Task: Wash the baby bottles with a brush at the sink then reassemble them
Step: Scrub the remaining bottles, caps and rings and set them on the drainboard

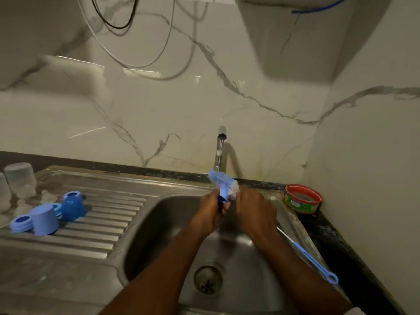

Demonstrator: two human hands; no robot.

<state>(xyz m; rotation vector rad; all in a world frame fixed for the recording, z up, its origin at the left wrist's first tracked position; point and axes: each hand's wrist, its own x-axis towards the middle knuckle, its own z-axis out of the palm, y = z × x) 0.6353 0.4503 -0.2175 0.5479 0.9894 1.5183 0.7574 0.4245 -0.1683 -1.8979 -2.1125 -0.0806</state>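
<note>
Over the sink basin (159, 223), under the running tap (221, 146), my left hand (212, 208) grips the dark blue handle of a bottle brush (221, 179) with blue and white bristles. My right hand (254, 210) is against the bristles from the right; its fingertips are hidden. On the drainboard (102, 235) at the left lie blue bottle caps (44, 220), a dark blue cap (72, 208) and blue screw rings (21, 222). Clear baby bottles (20, 180) stand upside down at the far left.
A thin blue nipple brush (311, 258) lies on the sink's right rim. A red and green tub (303, 198) sits on the dark counter at the back right. The drain (208, 279) is below my arms. Cables hang on the marble wall.
</note>
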